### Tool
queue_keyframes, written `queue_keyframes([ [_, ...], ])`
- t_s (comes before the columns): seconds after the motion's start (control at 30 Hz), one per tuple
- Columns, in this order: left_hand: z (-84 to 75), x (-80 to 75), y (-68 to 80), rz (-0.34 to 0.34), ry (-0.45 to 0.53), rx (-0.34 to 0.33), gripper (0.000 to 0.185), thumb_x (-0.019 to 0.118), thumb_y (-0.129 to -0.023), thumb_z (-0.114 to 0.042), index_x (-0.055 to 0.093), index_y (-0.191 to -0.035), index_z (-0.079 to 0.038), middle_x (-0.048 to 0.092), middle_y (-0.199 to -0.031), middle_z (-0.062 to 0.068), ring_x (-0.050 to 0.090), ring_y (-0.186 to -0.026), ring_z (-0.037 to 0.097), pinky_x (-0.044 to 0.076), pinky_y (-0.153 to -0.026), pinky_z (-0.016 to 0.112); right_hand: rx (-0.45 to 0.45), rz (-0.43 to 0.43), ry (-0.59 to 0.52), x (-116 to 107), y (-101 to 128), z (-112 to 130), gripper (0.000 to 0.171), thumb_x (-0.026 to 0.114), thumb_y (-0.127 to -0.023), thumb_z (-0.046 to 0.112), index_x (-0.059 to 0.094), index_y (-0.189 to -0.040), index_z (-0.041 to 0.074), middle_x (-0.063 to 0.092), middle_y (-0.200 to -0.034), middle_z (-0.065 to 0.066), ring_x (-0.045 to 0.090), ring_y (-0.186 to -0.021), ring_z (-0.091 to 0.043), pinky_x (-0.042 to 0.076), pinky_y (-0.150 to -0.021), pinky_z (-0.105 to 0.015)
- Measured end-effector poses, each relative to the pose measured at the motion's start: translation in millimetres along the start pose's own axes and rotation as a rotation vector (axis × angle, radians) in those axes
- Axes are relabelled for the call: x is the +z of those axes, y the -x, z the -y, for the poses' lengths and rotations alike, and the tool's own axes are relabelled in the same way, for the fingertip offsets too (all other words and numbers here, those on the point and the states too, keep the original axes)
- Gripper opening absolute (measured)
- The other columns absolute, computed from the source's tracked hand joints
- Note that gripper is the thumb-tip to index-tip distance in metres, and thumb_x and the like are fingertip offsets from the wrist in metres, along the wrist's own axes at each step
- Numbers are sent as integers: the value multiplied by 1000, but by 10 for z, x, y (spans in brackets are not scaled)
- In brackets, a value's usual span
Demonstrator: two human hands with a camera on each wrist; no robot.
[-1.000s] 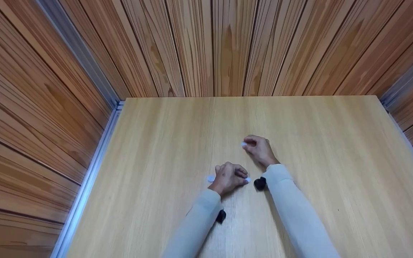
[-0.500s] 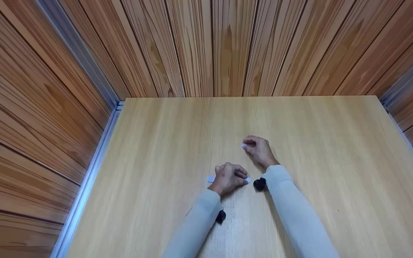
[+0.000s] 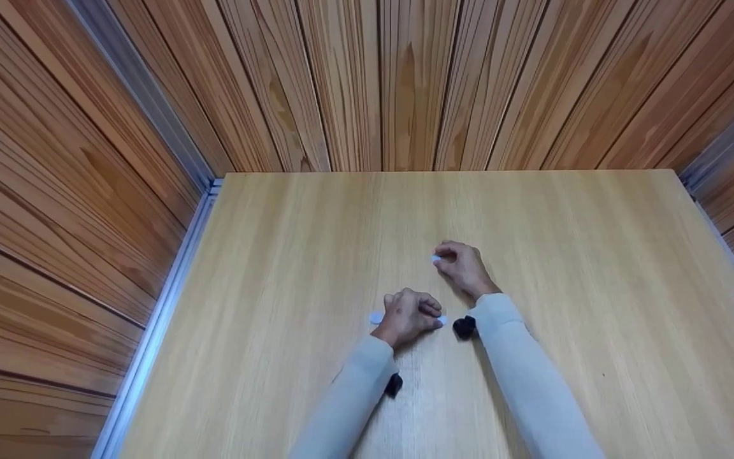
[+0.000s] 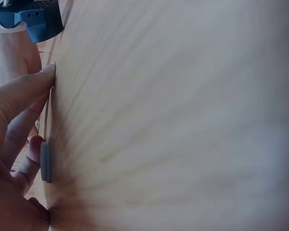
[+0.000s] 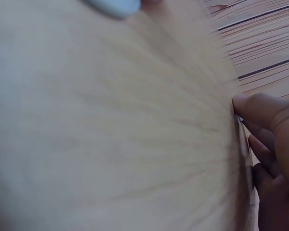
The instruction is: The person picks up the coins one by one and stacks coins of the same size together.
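Three spots in the head view show small white round pieces. My left hand (image 3: 408, 317) is low over the table, with one white disc (image 3: 442, 320) pinched at its fingertips. Beside that hand's other side lies another white disc (image 3: 376, 317); in the left wrist view, two thin discs (image 4: 45, 162) appear stacked near the curled fingers. Farther forward, my right hand (image 3: 462, 266) pinches a white disc (image 3: 435, 258) between thumb and forefinger at the tabletop. Its thumb (image 5: 260, 108) mostly hides that disc in the right wrist view.
The pale wooden table (image 3: 278, 255) meets a plank wall (image 3: 405, 83) at the back. A metal rail (image 3: 169, 287) runs along the left edge. Black wrist cameras (image 3: 464, 328) sit at both cuffs, the right one close to the left hand's disc.
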State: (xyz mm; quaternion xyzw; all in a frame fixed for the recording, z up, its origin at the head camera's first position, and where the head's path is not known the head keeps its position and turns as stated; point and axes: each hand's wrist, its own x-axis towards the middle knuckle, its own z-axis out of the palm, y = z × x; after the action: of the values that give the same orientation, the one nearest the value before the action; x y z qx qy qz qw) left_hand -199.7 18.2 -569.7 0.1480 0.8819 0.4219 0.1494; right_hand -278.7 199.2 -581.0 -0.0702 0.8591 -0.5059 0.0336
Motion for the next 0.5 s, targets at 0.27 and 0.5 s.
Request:
queue_keyframes([
  [0.27,-3,7,-12,2,-6,-20,15,86,-80,-20,77,-89,-26,69,-74,-24,61,-87,-3,25,-87,38,19,-10,5,11,5,8,24,67,-93,0,66,-116,-5,68,-113,-18,63,-108,-31,48,-94,-43],
  [0.5,9,8,0,-11,-2,24,15,86,-80,-19,77,-91,-22,71,-78,-21,63,-86,-5,26,-87,37,5,-8,-14,0,23,4,26,67,-93,1,65,-118,-7,68,-112,-19,64,-106,-32,49,-93,-41],
])
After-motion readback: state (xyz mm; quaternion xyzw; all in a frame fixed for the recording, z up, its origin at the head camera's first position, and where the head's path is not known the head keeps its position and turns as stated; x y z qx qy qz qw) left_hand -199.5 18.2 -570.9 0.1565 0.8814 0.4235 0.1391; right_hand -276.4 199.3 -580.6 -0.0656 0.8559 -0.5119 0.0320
